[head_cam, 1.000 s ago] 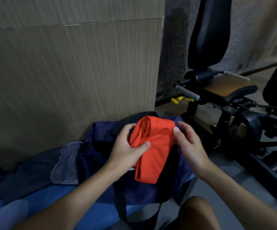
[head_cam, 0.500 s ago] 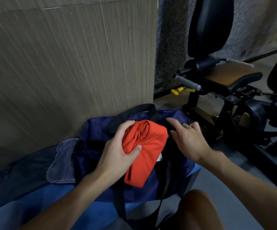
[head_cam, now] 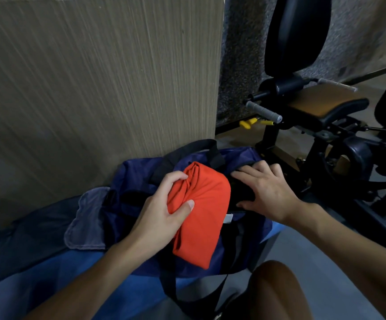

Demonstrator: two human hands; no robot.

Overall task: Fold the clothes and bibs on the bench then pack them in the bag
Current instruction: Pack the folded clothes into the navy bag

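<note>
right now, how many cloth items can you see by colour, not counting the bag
orange: 1, the folded garment gripped by the left hand
grey-blue: 1, the grey-blue cloth lying left of the bag
dark: 1, the dark cloth further left, too dim to tell more
total: 3

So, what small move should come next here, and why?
Probably lower the folded orange garment into the navy bag. The left hand grips it over the bag, and the right hand rests at the bag's dark opening beside it.
</note>
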